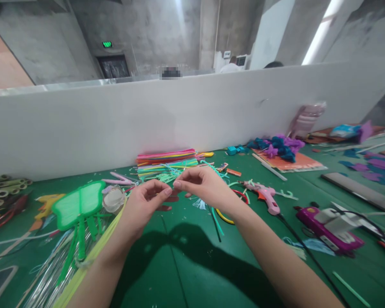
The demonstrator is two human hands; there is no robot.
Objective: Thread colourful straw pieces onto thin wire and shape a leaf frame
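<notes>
My left hand [149, 205] and my right hand [200, 186] meet above the middle of the green table, fingertips almost touching. Both are closed in a pinch, thumb against forefinger. Whatever lies between the fingertips is too small or hidden to make out. Behind them lies a bundle of coloured pipe cleaners [167, 159], pink and red at the back, green and blue in front. A white tassel [199, 204] hangs or lies just below my right hand. Close to my left wrist is a green jellyfish-like shape [80, 205] with dangling strips, beside a whitish round roll [113, 199].
A pink glue gun [263, 194] with a black cord lies right, near a purple power strip [330, 231]. Purple and blue flowers [279, 147] rest on orange card. A yellow glue gun [48, 207] is at left. A white partition [115, 124] closes the table's back.
</notes>
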